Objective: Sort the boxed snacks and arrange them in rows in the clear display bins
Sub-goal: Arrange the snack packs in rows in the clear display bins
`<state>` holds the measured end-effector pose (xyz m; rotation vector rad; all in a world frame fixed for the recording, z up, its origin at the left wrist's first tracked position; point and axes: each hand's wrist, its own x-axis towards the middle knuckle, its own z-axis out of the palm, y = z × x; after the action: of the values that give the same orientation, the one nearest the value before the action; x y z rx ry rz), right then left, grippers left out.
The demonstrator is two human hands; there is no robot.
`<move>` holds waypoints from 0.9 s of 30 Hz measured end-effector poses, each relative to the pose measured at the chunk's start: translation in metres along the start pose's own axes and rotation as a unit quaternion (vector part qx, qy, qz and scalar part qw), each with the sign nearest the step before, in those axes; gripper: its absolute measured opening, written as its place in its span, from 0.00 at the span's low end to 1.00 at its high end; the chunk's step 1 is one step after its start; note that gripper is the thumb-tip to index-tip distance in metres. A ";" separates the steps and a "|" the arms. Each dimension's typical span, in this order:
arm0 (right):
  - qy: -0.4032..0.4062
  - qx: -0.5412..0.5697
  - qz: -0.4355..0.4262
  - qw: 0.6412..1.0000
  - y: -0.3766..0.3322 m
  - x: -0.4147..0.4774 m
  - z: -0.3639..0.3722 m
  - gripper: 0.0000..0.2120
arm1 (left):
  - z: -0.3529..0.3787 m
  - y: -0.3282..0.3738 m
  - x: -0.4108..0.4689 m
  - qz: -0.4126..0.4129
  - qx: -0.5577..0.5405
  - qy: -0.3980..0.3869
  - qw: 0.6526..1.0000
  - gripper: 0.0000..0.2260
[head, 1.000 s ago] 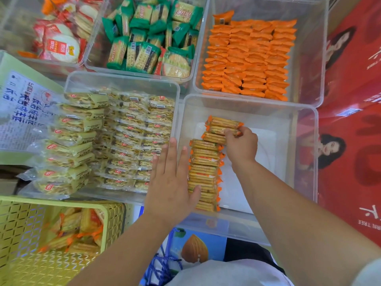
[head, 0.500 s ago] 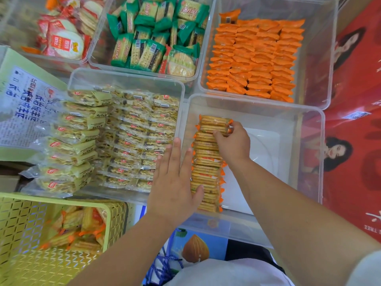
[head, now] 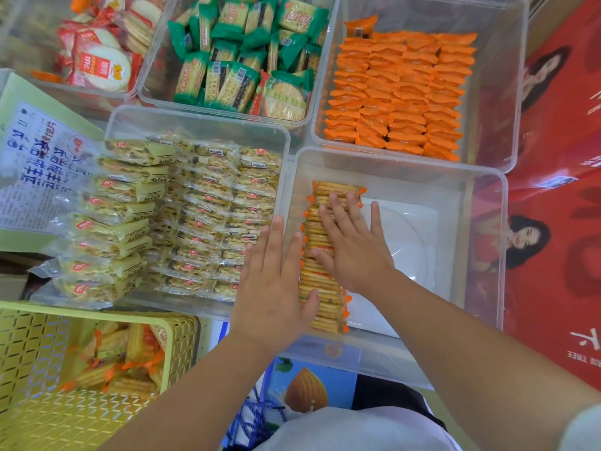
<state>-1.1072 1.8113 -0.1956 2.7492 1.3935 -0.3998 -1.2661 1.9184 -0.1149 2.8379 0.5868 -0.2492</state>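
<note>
A row of orange-edged cracker packs (head: 320, 281) stands on edge along the left wall of the near-right clear bin (head: 455, 170). My left hand (head: 276, 288) lies flat with fingers spread against the left side of that row, over the bin's wall. My right hand (head: 353, 245) rests palm down on top of the row's far half, fingers apart, holding nothing. More of the same packs (head: 120, 362) lie loose in the yellow basket (head: 42, 415) at the near left.
The bin to the left holds rows of pale yellow-green packs (head: 195, 216). Far bins hold orange packs (head: 400, 92), green packs (head: 244, 56) and red-white rice crackers (head: 97, 56). A green carton (head: 29, 164) lies at left, red cartons (head: 559, 222) at right.
My right hand let go of the packs it was setting at the far end of the row and now lies flat on top. The left hand stayed beside the row.
</note>
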 end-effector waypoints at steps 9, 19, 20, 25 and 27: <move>-0.047 0.106 0.034 0.993 -0.009 0.001 -0.010 0.39 | 0.001 0.000 0.000 -0.001 -0.005 0.007 1.000 0.41; -0.115 0.621 0.324 0.704 -0.027 -0.070 -0.045 0.28 | 0.003 -0.002 0.000 0.002 -0.021 0.017 1.000 0.41; -0.142 0.657 0.315 0.670 -0.031 -0.074 -0.044 0.21 | 0.003 -0.002 0.000 0.002 -0.022 0.017 1.000 0.41; -0.198 0.696 0.228 0.652 -0.034 -0.080 -0.044 0.15 | 0.000 -0.003 0.001 0.001 -0.026 0.006 1.000 0.40; -0.209 0.699 0.241 0.640 -0.030 -0.080 -0.050 0.12 | -0.001 -0.002 0.001 0.003 -0.034 0.010 0.999 0.39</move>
<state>-1.1655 1.7736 -0.1259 3.1224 -0.0940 -2.7323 -1.2657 1.9211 -0.1150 2.7788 0.5795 -0.1955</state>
